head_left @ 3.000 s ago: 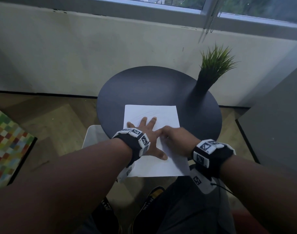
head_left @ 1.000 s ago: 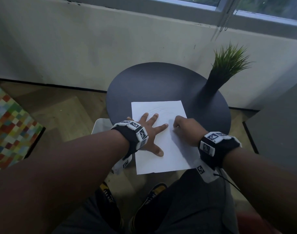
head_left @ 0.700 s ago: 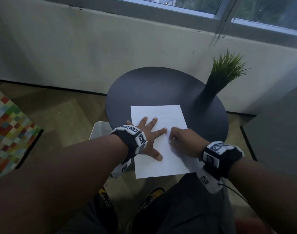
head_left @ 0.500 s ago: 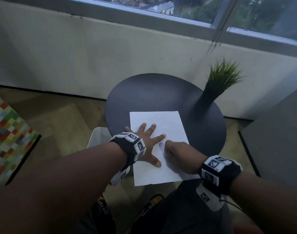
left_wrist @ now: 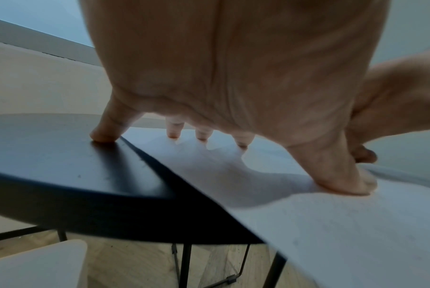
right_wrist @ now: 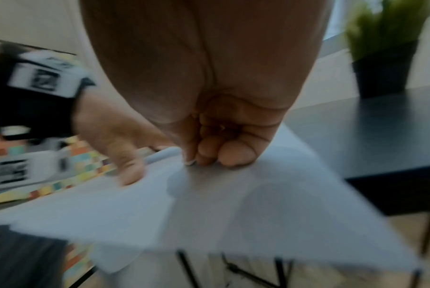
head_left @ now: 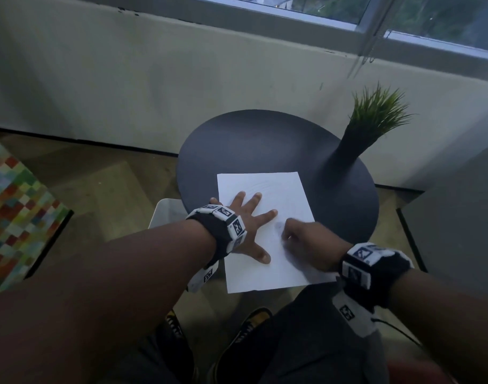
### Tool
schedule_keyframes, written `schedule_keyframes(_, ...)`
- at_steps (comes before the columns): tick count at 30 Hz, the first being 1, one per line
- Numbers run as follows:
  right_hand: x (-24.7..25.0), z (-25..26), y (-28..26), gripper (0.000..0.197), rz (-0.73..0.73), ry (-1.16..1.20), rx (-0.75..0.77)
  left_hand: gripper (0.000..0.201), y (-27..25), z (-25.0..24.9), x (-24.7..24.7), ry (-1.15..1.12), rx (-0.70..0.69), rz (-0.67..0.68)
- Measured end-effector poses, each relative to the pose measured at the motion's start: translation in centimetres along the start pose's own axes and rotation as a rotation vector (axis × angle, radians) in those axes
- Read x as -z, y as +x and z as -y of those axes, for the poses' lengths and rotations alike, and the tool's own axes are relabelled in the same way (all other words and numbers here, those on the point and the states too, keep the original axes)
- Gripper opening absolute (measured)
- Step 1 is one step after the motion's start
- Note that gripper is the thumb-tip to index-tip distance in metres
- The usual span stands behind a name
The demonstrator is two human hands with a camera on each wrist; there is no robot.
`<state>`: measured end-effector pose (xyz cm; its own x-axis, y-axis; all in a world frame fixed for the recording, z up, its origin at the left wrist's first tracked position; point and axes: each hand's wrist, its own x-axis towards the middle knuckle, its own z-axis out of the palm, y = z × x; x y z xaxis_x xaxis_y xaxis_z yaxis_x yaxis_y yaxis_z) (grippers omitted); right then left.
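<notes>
A white paper sheet lies on the round black table, its near edge hanging past the rim. My left hand lies flat with fingers spread and presses on the sheet's left half. In the left wrist view its thumb presses on the paper and the little finger touches the bare table. My right hand is curled. Its bunched fingertips touch the paper close to the left index finger. I see nothing held in it.
A grassy plant in a tall black pot stands at the table's right rear. A white seat sits low left of the table. A multicoloured checkered surface lies far left. A grey cabinet is at right.
My curled right hand has slid across the paper, from its right side toward the left index finger and nearer to me. The left hand stays flat in place.
</notes>
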<state>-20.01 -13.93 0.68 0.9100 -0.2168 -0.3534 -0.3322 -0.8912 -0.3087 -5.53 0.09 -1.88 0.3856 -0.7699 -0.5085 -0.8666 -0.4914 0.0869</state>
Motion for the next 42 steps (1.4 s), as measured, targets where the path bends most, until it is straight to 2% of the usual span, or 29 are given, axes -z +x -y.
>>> schedule_keyframes(2,1.0,-1.8,0.5,0.006,-0.085,0.086,-0.162,0.117,-0.1,-0.2,0.1,-0.011,0.008,0.000)
schedule_keyframes(4,1.0,-1.9,0.2,0.007,-0.128,0.081,-0.198,0.116,-0.3,-0.3,0.2,-0.010,0.015,-0.001)
schedule_keyframes(6,0.0,-1.0,-0.4,0.009,-0.091,0.003,-0.104,0.116,-0.4,-0.3,0.2,-0.006,0.016,-0.005)
schedule_keyframes(8,-1.0,0.2,-1.2,0.012,0.006,-0.042,0.016,0.115,-0.3,-0.3,0.1,0.000,0.015,-0.008)
schedule_keyframes(10,-1.0,0.0,-1.5,0.010,0.034,-0.043,0.051,0.116,-0.3,-0.3,0.2,0.002,0.014,-0.007)
schedule_keyframes(15,0.0,-3.2,-0.3,0.006,-0.101,0.132,-0.184,0.118,-0.5,-0.7,0.0,-0.061,0.023,-0.058)
schedule_keyframes(18,-0.1,-3.9,0.4,0.007,-0.129,0.143,-0.233,0.114,-1.2,-0.5,-0.6,-0.105,0.026,-0.117)
schedule_keyframes(22,0.0,-3.8,0.4,0.007,-0.172,0.153,-0.286,0.120,-1.9,0.8,-1.3,-0.059,0.016,-0.050)
schedule_keyframes(25,-0.6,-1.7,0.0,0.004,-0.190,0.126,-0.232,0.125,-1.7,0.8,-1.3,-0.043,0.011,-0.036)
schedule_keyframes(30,-2.3,2.8,-1.1,0.008,-0.056,-0.020,0.111,0.121,-1.7,0.8,-1.3,-0.029,0.005,-0.036)
schedule_keyframes(31,-1.9,2.2,-0.6,0.008,-0.059,-0.025,0.089,0.121,-1.7,0.8,-1.3,-0.029,0.010,-0.035)
schedule_keyframes(34,0.0,-0.6,1.2,0.006,-0.095,0.054,-0.148,0.121,-1.5,0.5,-1.3,-0.034,0.028,-0.040)
schedule_keyframes(36,0.1,-1.1,1.7,0.007,-0.155,0.042,-0.194,0.121,-1.3,0.3,-1.2,-0.043,0.029,-0.044)
schedule_keyframes(38,-0.7,0.6,1.2,0.008,-0.145,0.021,-0.123,0.122,-1.1,0.2,-1.2,-0.048,0.021,-0.045)
schedule_keyframes(41,-1.6,2.9,0.0,0.009,-0.034,0.003,0.069,0.121,-1.2,0.3,-1.2,-0.049,0.008,-0.048)
schedule_keyframes(42,-1.3,2.6,0.4,0.008,-0.008,-0.005,0.078,0.122,-1.2,0.3,-1.2,-0.050,0.007,-0.045)
